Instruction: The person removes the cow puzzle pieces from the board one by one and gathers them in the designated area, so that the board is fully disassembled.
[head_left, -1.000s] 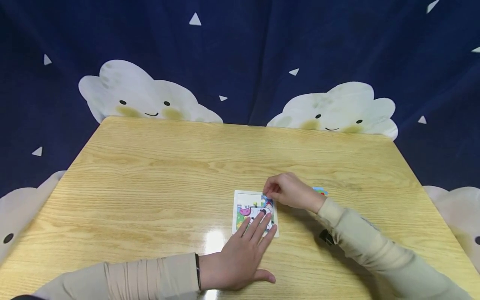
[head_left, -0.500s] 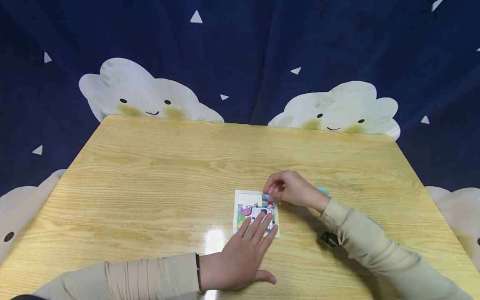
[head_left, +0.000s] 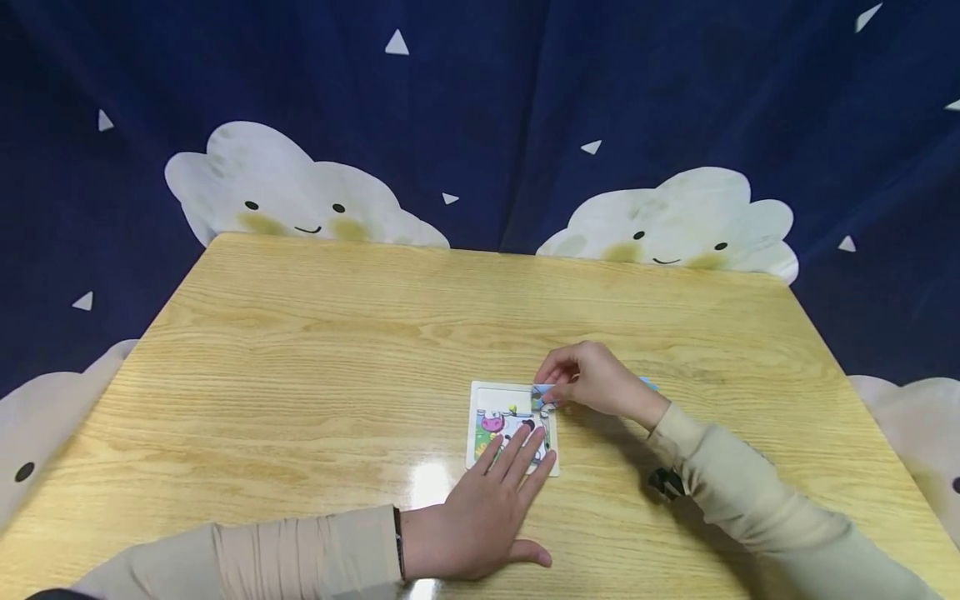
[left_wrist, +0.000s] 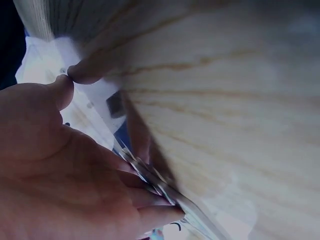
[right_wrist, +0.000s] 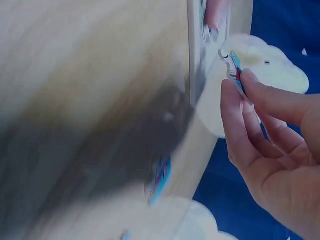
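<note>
A puzzle piece (head_left: 537, 398), pinched between the right hand's (head_left: 597, 382) thumb and fingers, is at the far right corner of a cow puzzle (head_left: 498, 397). The left hand (head_left: 483, 525), fingers spread, rests on its near part. Beneath lies a wood-grained table (head_left: 315, 375) (glossy beside the left wrist); behind hangs a navy curtain (head_left: 472, 100) with smiling clouds (head_left: 281, 187).

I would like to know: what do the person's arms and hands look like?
The left sleeve and right sleeve are long, beige and creased. A thin black band shows at the left cuff. A small black object shows beside the right sleeve; I cannot tell what. The left hand and right hand wear no gloves.
</note>
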